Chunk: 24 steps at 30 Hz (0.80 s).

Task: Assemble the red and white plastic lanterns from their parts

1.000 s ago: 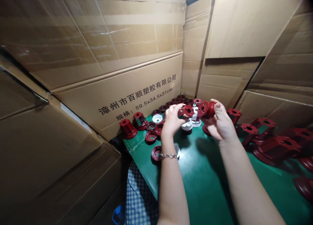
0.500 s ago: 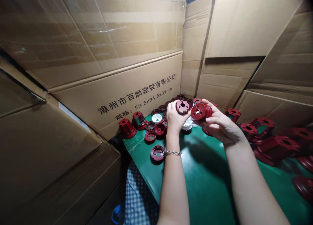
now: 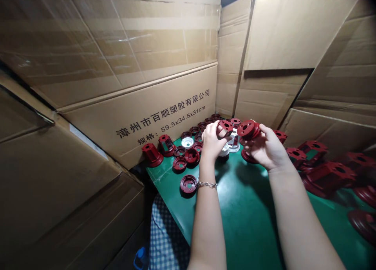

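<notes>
Above a green table (image 3: 249, 215), my left hand (image 3: 212, 143) grips a small red round cap (image 3: 225, 126) with holes in its face. My right hand (image 3: 266, 148) holds a larger red flanged plastic part (image 3: 247, 129) by its body, its round face turned toward the cap. The two red pieces are a few centimetres apart at the same height. A chain bracelet (image 3: 207, 184) circles my left wrist. Just below and behind my hands stand white round parts (image 3: 233, 143).
Several red caps (image 3: 188, 183) lie on the table's left part, and two red housings (image 3: 151, 154) stand at its far left corner. More red housings (image 3: 329, 174) crowd the right side. Cardboard boxes (image 3: 164, 113) wall in the table on all sides.
My left hand turned the cap from facing me to tilted sideways and lowered it slightly. My right hand shifted its part a little to the right and up.
</notes>
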Available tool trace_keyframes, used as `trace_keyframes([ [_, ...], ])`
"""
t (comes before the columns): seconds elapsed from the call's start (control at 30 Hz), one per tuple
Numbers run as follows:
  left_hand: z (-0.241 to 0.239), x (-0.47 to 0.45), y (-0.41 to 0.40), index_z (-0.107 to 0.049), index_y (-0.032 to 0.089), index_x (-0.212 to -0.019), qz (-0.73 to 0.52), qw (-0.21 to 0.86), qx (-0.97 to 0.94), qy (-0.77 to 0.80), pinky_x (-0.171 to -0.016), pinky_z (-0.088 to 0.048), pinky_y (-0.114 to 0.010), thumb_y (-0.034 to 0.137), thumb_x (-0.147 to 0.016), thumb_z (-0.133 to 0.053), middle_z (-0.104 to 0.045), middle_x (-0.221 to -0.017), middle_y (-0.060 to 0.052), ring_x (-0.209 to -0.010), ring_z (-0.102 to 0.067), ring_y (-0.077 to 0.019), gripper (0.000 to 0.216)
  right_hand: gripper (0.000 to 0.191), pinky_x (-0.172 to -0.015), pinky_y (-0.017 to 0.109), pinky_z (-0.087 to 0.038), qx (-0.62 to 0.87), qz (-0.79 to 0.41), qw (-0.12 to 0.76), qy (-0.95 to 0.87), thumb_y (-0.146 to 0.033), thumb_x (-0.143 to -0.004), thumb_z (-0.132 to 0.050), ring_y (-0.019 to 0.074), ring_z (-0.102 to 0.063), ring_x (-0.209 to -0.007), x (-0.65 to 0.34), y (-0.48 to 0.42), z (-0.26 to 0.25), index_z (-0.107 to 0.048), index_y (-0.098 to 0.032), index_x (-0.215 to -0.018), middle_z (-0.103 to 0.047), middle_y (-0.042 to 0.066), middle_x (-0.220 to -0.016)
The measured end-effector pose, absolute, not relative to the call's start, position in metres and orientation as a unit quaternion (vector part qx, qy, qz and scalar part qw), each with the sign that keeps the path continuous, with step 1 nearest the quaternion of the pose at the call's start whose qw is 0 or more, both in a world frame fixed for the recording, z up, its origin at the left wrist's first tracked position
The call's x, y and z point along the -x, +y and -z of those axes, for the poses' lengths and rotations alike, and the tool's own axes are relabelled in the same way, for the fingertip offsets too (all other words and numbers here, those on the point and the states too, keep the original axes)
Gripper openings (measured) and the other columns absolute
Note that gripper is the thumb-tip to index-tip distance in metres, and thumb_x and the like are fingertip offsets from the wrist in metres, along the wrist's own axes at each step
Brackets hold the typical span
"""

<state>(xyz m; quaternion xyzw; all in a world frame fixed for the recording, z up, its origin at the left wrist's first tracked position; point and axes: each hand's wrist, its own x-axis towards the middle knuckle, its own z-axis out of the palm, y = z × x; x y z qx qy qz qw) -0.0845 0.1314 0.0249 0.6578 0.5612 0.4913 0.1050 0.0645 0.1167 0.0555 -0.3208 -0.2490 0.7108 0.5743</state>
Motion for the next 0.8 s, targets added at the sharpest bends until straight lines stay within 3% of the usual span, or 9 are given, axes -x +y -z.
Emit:
trace_keyframes([
  [0.2,-0.029,0.077,0.126,-0.052,0.031,-0.116,-0.447,0.041,-0.663,0.599,-0.106,-0.023,-0.047,0.021,-0.07,-0.067,-0.052,-0.12,-0.003,-0.114,-0.046,-0.0226,0.049,0.044,-0.035,0.021,-0.039,0.312,-0.685,0.598,-0.275,-0.029,-0.075,-0.047,0.0137,-0.049,-0.049,-0.065,0.115,-0.054,-0.048,-0.026,-0.119,-0.056,0.0,-0.089],
  [0.37,-0.032,0.068,0.125,-0.051,0.034,-0.114,-0.437,0.038,-0.655,0.616,-0.11,-0.012,-0.054,0.01,-0.069,-0.061,-0.043,-0.133,0.0,-0.128,-0.033,-0.0234,0.052,0.044,-0.037,0.02,-0.041,0.301,-0.639,0.632,-0.319,-0.033,-0.068,-0.062,0.0142,-0.052,-0.058,-0.07,0.12,-0.044,-0.055,-0.024,-0.11,-0.056,0.0,-0.09],
  [0.6,-0.033,0.066,0.123,-0.049,0.035,-0.116,-0.412,0.036,-0.671,0.615,-0.109,-0.005,-0.059,0.001,-0.067,-0.049,-0.04,-0.137,0.004,-0.134,-0.025,-0.0222,0.06,0.07,-0.037,0.017,-0.04,0.355,-0.587,0.639,-0.348,-0.045,-0.049,-0.078,0.013,-0.051,-0.057,-0.071,0.121,-0.043,-0.056,-0.023,-0.112,-0.057,0.001,-0.086],
  [0.8,-0.035,0.063,0.12,-0.048,0.035,-0.118,-0.397,0.019,-0.705,0.587,-0.104,-0.005,-0.067,0.0,-0.066,-0.046,-0.037,-0.139,0.0,-0.134,-0.023,-0.0262,0.063,0.066,-0.035,0.018,-0.032,0.416,-0.463,0.617,-0.481,-0.057,-0.059,-0.073,0.0109,-0.045,-0.047,-0.071,0.126,-0.036,-0.056,-0.023,-0.114,-0.057,0.003,-0.086],
])
